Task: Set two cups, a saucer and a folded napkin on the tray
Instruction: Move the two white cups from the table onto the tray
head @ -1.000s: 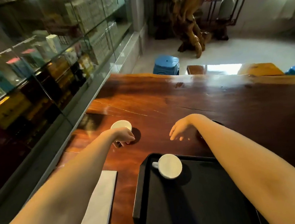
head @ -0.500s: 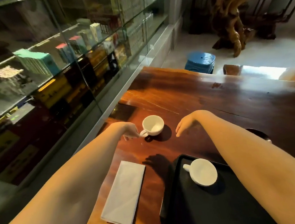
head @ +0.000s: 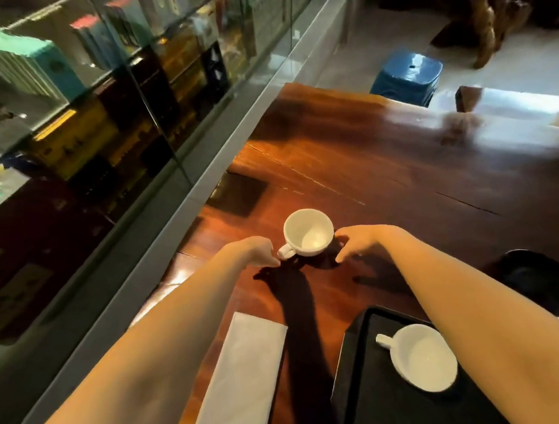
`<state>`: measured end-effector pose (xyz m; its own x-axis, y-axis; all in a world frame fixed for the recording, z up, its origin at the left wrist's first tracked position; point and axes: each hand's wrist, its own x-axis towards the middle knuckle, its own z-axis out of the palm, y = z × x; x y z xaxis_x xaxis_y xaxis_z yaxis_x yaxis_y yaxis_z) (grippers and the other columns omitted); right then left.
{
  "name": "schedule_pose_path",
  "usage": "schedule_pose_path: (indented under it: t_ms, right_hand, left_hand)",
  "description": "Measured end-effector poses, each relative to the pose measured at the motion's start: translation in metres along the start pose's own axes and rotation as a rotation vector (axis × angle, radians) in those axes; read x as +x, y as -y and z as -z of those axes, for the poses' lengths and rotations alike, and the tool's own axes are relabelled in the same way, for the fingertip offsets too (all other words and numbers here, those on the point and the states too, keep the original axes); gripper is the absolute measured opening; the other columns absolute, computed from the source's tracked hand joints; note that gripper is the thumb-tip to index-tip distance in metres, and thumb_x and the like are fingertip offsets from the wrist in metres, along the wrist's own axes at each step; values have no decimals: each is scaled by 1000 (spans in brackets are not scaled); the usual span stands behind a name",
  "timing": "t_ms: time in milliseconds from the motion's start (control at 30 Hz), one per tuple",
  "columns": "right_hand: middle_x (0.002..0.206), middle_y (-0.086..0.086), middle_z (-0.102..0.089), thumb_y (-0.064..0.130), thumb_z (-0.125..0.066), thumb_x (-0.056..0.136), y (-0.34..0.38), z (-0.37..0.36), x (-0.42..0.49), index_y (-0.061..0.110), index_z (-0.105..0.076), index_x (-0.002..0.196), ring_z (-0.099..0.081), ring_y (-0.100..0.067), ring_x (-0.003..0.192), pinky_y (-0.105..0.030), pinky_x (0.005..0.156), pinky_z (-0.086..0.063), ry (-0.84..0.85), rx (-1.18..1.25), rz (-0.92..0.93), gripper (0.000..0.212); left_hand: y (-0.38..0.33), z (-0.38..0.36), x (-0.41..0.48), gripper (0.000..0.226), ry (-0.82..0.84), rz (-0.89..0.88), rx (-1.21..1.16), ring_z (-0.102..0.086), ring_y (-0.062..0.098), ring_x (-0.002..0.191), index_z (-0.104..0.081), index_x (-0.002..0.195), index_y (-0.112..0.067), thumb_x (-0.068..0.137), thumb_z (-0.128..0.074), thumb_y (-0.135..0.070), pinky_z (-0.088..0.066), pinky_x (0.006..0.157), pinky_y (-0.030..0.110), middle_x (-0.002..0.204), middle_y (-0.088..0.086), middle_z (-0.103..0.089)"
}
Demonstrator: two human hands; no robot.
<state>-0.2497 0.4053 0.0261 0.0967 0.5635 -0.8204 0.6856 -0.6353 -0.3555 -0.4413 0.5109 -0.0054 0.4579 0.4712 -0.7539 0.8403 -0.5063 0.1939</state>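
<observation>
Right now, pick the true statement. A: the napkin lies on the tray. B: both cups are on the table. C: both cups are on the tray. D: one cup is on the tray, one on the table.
D: one white cup sits in the black tray; the other cup stands on the wooden table between the hands, and the folded napkin lies on the table beside the tray.

No text, label, brand or number can be read. The teal and white boxes (head: 31,65) and the yellow and black boxes (head: 75,141) behind the glass cabinet front (head: 149,98) carry small marks, but these are too blurred to read.
</observation>
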Motion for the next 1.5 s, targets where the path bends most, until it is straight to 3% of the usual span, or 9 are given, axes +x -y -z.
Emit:
schedule_pose_path:
  t_ms: [133,267,400,633,767,900,1100,1300,1500]
  right_hand:
    - [148,1,-34,7,-72,77,-7,-1,30,22,-30,143,-32,-23,136,-43,114,-26,-57,191,108,80]
    - [131,6,-34,-9,-64,80,-6,0,45,18,-22,144,-30,-11,122,-31,104,-26,-28,327,224,82]
    - [144,0,-29,-6,-67,78,-14,-3,59,24,-17,145,-31,-17,124,-32,99,-30,-39,438,237,89]
    - [147,-1,-28,-4,-69,77,-21,-12,53,24,-19,145,-30,-18,129,-34,104,-27,-66,569,290,89]
    - [152,0,-24,3,-73,77,-33,-14,30,25,-19,145,-26,-20,138,-40,112,-23,-117,562,347,89]
    - [149,2,-28,3,-74,76,-50,-15,-8,28,-20,144,-30,-15,131,-38,111,-24,-212,644,402,91]
    - [132,14,-37,4,-76,75,-88,-25,-81,34,-24,140,-36,-9,125,-30,105,-30,-399,707,478,89]
    - [139,9,-39,8,-80,71,-135,-29,-157,35,-27,140,-39,-12,128,-34,107,-33,-624,689,480,91]
    - [140,9,-41,12,-83,67,-189,-43,-219,41,-30,136,-41,-13,130,-42,111,-34,-753,749,450,92]
  left_hand:
    - [-8,0,7,41,-122,-59,-168,-59,28,95,-60,113,-2,86,-62,-33,-38,68,28,99,9,-60]
    - [-14,-8,19,38,-226,-118,-354,-58,30,112,-60,117,-6,81,-65,-18,-42,82,31,119,13,-65]
    - [-8,-18,28,45,-317,-135,-504,-58,28,113,-59,121,-10,77,-67,-14,-46,95,38,122,10,-65]
    - [-14,-24,23,26,-376,-146,-599,-61,26,100,-66,107,-7,82,-61,-10,-43,78,31,107,12,-69]
    - [-25,-24,6,22,-364,-206,-640,-59,20,93,-66,105,-13,84,-63,-17,-47,80,34,97,4,-65]
    - [-47,-16,-23,19,-354,-337,-700,-57,11,87,-68,101,-18,83,-69,-24,-45,75,26,93,-1,-65]
    - [-99,-5,-68,30,-330,-459,-654,-51,12,77,-69,111,-14,81,-69,-16,-40,70,25,87,12,-66]
    - [-169,-4,-106,31,-387,-568,-539,-43,7,61,-68,112,-11,81,-69,-10,-35,57,19,72,-5,-56]
    - [-237,-19,-137,36,-376,-693,-485,-56,10,84,-66,118,-15,82,-70,-13,-44,68,19,95,-3,-65]
